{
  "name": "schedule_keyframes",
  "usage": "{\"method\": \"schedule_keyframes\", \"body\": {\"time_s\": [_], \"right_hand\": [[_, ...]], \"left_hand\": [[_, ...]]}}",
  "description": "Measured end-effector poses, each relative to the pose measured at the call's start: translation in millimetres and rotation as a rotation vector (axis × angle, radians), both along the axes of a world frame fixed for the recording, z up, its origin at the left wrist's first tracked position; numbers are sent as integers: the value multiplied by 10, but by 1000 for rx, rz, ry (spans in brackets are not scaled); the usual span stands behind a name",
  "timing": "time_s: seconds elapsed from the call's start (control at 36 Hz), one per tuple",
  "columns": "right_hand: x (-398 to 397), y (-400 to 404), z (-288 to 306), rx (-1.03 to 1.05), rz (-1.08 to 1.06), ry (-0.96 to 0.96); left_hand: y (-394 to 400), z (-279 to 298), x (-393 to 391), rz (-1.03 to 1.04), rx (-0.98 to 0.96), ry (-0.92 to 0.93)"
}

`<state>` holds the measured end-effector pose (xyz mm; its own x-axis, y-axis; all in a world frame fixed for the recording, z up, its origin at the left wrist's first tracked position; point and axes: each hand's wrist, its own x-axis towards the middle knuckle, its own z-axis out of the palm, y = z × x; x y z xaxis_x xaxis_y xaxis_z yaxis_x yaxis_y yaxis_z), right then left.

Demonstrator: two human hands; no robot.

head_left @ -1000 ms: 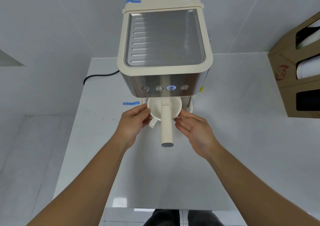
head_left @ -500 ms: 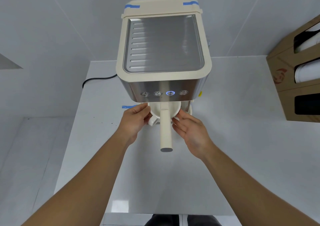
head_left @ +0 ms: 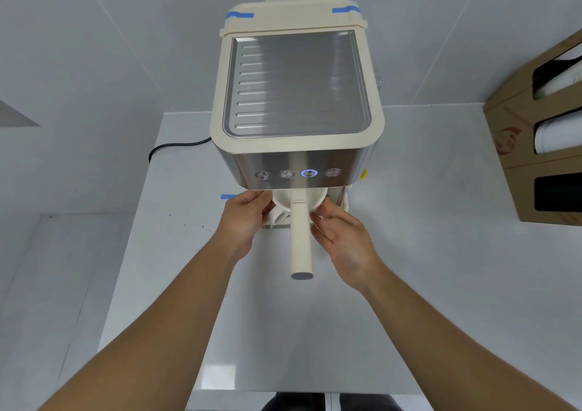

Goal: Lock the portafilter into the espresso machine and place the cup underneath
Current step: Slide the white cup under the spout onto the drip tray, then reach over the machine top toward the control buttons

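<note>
- Portafilter [head_left: 301, 243] is sitting in the espresso machine [head_left: 297, 95], its cream handle sticking straight out toward the person, above the counter [head_left: 425, 221].
- Cup [head_left: 299, 198] is standing under the machine's front, behind the handle, partly hidden by the steel panel.
- Left hand [head_left: 244, 218] is cupping the cup's left side, fingers curled loosely against its wall.
- Right hand [head_left: 343, 240] is reaching to the cup's right side, fingers half spread and fingertips [head_left: 324, 204] touching its rim; whether it is actually gripping cannot be told.
- Third button [head_left: 309, 173] on the panel is glowing blue.
- Cardboard box [head_left: 541, 133] is standing well apart at the right.
</note>
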<state>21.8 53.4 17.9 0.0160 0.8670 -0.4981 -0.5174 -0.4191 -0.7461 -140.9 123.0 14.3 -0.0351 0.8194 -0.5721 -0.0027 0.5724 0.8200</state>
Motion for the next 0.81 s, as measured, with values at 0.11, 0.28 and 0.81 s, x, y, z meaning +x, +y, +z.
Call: {"method": "schedule_keyframes", "body": {"time_s": [0.11,0.28,0.81], "right_hand": [[-9,-8,-30,6,8,-4],[-15,-17,-62,20,15,-8],[9,-82,89,-23,10,27]], "left_hand": [[1,-5,1,11,-9,4],[-7,16,-1,-5,-11,6],[-34,86,-6,-11,-17,31]]}}
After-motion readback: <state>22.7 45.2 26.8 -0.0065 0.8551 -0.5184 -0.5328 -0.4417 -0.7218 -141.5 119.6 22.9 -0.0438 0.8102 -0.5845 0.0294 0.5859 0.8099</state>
